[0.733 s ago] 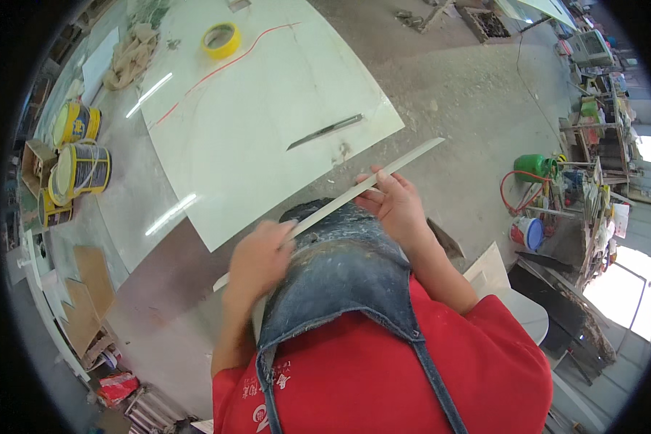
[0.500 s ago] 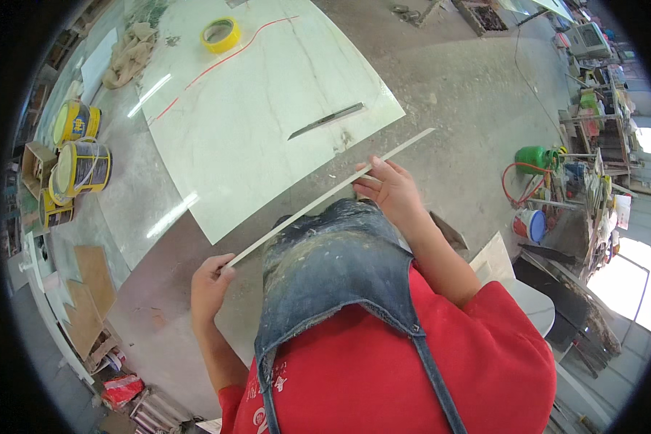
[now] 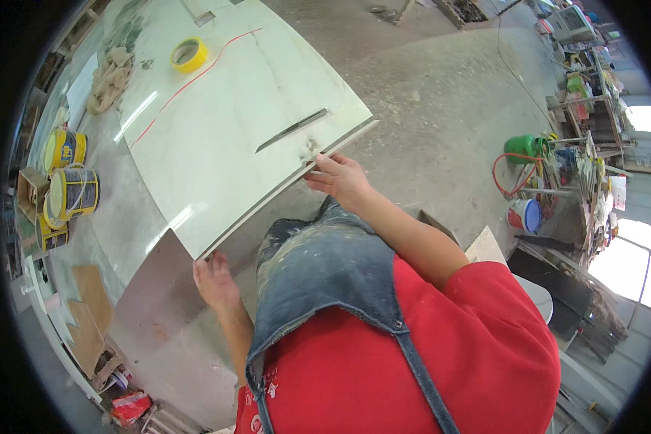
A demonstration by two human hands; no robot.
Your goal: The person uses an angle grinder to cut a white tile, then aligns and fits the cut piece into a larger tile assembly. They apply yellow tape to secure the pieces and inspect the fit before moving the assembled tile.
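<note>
A long, thin, pale strip [image 3: 262, 205] lies along the near edge of a glossy white, marble-veined slab [image 3: 224, 173]. My right hand [image 3: 341, 179] grips the strip toward its right part, thumb on top and fingers curled below. At the slab's near left corner, my left hand [image 3: 218, 282] has its fingertips on the strip's other end; the slab edge partly hides their hold. A thin dark, long shape [image 3: 291, 130] shows on the slab near my right hand; whether slot or flat bar, I cannot tell. Farther off are a curved red line [image 3: 195, 78] and a yellow tape roll [image 3: 189, 55].
Yellow and dark buckets [image 3: 74, 191] stand at the left, beyond a crumpled cloth [image 3: 111, 81]. On the right are a green gas cylinder [image 3: 526, 147] with a red hose, a blue-lidded pail [image 3: 526, 215] and cluttered shelving. Brown board pieces [image 3: 92, 296] lie lower left.
Both hands have moved the strip from the air in front of me up against the slab's near edge. The left fingers have straightened somewhat, and the view has shifted slightly.
</note>
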